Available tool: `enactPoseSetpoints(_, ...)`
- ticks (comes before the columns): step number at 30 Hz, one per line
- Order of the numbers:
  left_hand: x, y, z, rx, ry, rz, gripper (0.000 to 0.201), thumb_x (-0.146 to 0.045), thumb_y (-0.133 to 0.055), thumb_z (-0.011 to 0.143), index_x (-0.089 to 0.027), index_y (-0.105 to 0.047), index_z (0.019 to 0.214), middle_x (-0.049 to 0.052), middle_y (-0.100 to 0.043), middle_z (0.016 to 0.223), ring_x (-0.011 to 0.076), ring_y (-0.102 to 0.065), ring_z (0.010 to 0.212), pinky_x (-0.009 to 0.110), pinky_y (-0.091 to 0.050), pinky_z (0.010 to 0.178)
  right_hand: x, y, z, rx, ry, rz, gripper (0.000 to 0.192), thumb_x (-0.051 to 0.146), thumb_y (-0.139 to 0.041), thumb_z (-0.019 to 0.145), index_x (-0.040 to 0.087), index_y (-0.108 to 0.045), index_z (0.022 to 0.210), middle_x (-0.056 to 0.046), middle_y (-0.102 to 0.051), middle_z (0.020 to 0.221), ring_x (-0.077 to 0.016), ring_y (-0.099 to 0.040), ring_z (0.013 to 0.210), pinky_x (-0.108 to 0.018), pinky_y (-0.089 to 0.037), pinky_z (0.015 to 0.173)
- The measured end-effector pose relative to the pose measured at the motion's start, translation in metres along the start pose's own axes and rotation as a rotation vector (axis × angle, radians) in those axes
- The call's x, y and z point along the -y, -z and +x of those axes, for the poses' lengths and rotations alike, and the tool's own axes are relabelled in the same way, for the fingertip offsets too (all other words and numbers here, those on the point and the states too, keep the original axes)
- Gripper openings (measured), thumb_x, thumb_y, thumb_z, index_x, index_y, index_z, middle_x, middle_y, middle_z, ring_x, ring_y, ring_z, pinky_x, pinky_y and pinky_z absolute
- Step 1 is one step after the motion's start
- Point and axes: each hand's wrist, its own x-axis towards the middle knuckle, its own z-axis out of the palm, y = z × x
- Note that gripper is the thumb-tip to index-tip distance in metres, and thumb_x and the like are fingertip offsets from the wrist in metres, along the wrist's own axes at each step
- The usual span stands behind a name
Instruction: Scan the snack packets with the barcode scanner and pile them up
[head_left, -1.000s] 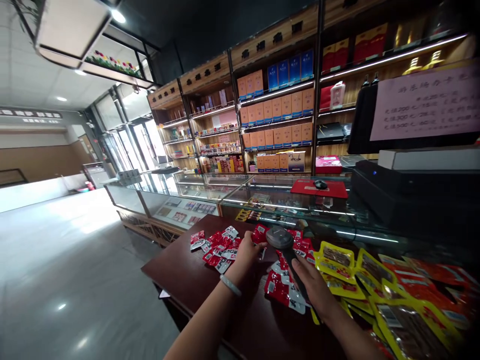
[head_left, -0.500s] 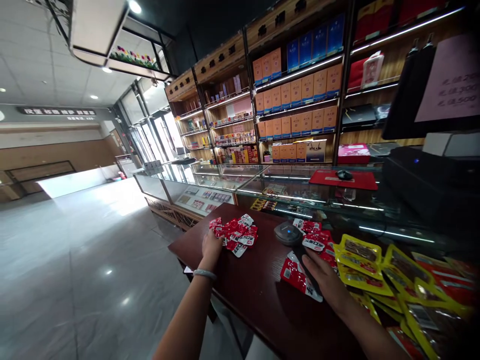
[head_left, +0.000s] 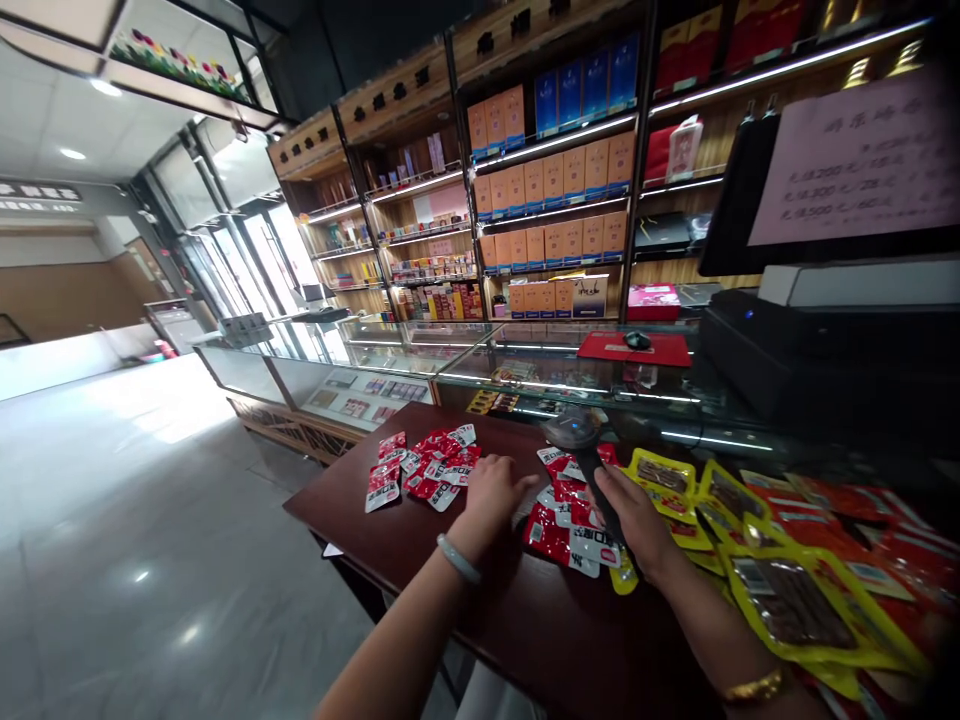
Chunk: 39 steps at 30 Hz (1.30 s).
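Observation:
My right hand (head_left: 634, 520) grips the handle of a dark barcode scanner (head_left: 574, 432), whose head is raised above a pile of red and white snack packets (head_left: 551, 535). My left hand (head_left: 491, 495) hovers over the brown table between this pile and a second group of red snack packets (head_left: 439, 470). Its fingers are apart, with nothing visible in them. A few more red snack packets (head_left: 384, 475) lie at the left end of the table. Beside my right hand are yellow-edged snack packs (head_left: 795, 600) with dark strips inside.
The brown table (head_left: 480, 600) adjoins a glass display counter (head_left: 465, 365). On the counter are a red mat (head_left: 600, 346) with a mouse (head_left: 637, 341), and a black monitor (head_left: 724, 220) bearing a pink paper sign. Orange-red packs (head_left: 817, 520) lie at the right. Shelves of boxes (head_left: 555, 190) stand behind.
My left hand has left the left-hand packets and moved right, towards the scanned-side pile. The scanner has lifted off the packets in my right hand. The view has swung rightward.

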Motion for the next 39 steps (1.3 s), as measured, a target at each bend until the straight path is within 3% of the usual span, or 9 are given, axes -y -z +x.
enactPoseSetpoints(5,-0.057,-0.023,0.013,0.104,0.001,0.07,0.068,-0.075,-0.045,0.081,-0.017,-0.067,0.108,0.019,-0.065,0.114,0.0352,-0.056,0.111,0.043,-0.043,0.094,0.005,0.009,0.005,0.005,0.026,0.078,0.041,0.063,-0.063,0.082,0.023,-0.058,0.074,0.005,-0.054,0.059,-0.0124,-0.043,0.045,-0.026,-0.033,0.045)
enactPoseSetpoints(12,-0.084,-0.045,0.046,0.086,0.03,0.061,0.073,-0.071,-0.042,0.084,-0.011,-0.059,0.123,0.022,-0.059,0.125,0.0369,-0.051,0.118,0.047,-0.042,0.097,0.013,0.012,0.008,-0.029,0.064,0.111,0.041,0.062,-0.066,0.08,0.023,-0.06,0.073,0.005,-0.053,0.055,-0.0127,-0.042,0.043,-0.027,-0.033,0.044)
enactPoseSetpoints(15,-0.09,-0.053,0.068,0.073,0.003,0.072,0.066,-0.063,-0.044,0.086,-0.012,-0.056,0.126,0.021,-0.055,0.13,0.0363,-0.048,0.12,0.048,-0.041,0.098,0.014,0.014,0.01,-0.041,0.064,0.122,0.041,0.063,-0.066,0.079,0.024,-0.06,0.073,0.005,-0.052,0.053,-0.0136,-0.042,0.042,-0.028,-0.033,0.043)
enactPoseSetpoints(19,-0.09,-0.057,0.101,0.095,-0.106,0.083,0.043,-0.041,-0.041,0.093,-0.018,-0.059,0.125,0.018,-0.055,0.133,0.0336,-0.046,0.124,0.048,-0.039,0.1,0.012,0.017,0.013,-0.069,0.06,0.123,0.042,0.063,-0.064,0.081,0.024,-0.055,0.067,0.005,-0.051,0.052,-0.0138,-0.041,0.042,-0.028,-0.033,0.044)
enactPoseSetpoints(21,-0.087,-0.057,0.116,0.139,-0.162,0.083,0.038,-0.039,-0.046,0.091,-0.021,-0.063,0.12,0.016,-0.058,0.13,0.0325,-0.049,0.122,0.046,-0.039,0.1,0.01,0.018,0.015,-0.087,0.052,0.119,0.041,0.063,-0.064,0.08,0.025,-0.055,0.069,0.005,-0.051,0.052,-0.0139,-0.041,0.042,-0.028,-0.033,0.044)
enactPoseSetpoints(27,-0.079,-0.06,0.145,0.217,-0.245,0.1,0.056,-0.048,-0.075,0.07,-0.02,-0.067,0.118,0.018,-0.06,0.128,0.0387,-0.048,0.124,0.048,-0.037,0.103,0.005,0.019,0.017,-0.118,0.049,0.084,0.04,0.063,-0.064,0.08,0.025,-0.058,0.07,0.004,-0.054,0.054,-0.0152,-0.045,0.044,-0.027,-0.033,0.044)
enactPoseSetpoints(31,-0.073,-0.059,0.147,0.201,-0.211,0.099,0.07,-0.053,-0.083,0.059,-0.017,-0.066,0.116,0.02,-0.059,0.129,0.0409,-0.048,0.124,0.048,-0.037,0.102,0.003,0.018,0.019,-0.119,0.051,0.063,0.041,0.065,-0.065,0.078,0.024,-0.06,0.071,0.004,-0.054,0.055,-0.0149,-0.045,0.045,-0.027,-0.034,0.044)
enactPoseSetpoints(34,-0.066,-0.054,0.139,0.123,-0.154,0.086,0.078,-0.05,-0.086,0.054,-0.017,-0.061,0.12,0.019,-0.054,0.134,0.0392,-0.044,0.127,0.047,-0.036,0.104,0.0,0.018,0.021,-0.125,0.05,0.048,0.043,0.066,-0.064,0.077,0.024,-0.06,0.073,0.004,-0.052,0.055,-0.0147,-0.044,0.045,-0.027,-0.034,0.044)
enactPoseSetpoints(39,-0.048,-0.046,0.12,0.013,-0.059,0.0,0.062,-0.045,-0.079,0.068,-0.018,-0.053,0.118,0.016,-0.061,0.124,0.0316,-0.05,0.124,0.04,-0.037,0.101,-0.004,0.016,0.021,-0.143,0.07,0.013,0.045,0.068,-0.062,0.077,0.024,-0.062,0.077,0.004,-0.052,0.056,-0.015,-0.045,0.044,-0.027,-0.034,0.043)
